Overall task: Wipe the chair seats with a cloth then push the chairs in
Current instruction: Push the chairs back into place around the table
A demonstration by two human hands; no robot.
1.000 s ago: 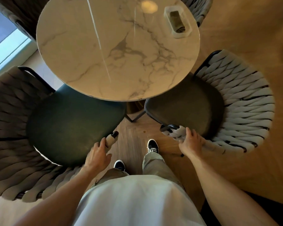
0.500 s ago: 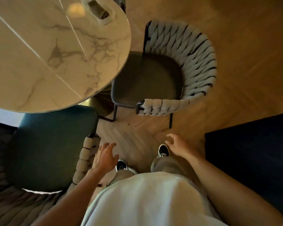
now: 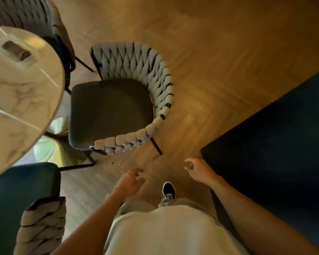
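A chair with a dark seat point(image 3: 109, 113) and a pale woven back point(image 3: 142, 67) stands at the edge of the round marble table point(image 3: 17, 100). A second chair with a dark green seat point(image 3: 20, 196) fills the lower left, and a third chair point(image 3: 26, 13) is at the top left. A rolled dark cloth point(image 3: 17, 50) lies in a white tray on the table. My left hand point(image 3: 129, 181) and my right hand point(image 3: 199, 170) hover over the floor below the middle chair, fingers loosely curled, holding nothing and touching nothing.
A dark rug or low surface point(image 3: 276, 148) covers the right side. The wooden herringbone floor point(image 3: 210, 52) spreads beyond the chairs. The table's gold pedestal base point(image 3: 57, 144) stands under the tabletop. My shoe point(image 3: 168, 191) is between my hands.
Both hands have let go of the two chairs' woven arms and pulled back. The view has swung right, so the table and chairs have shifted left.
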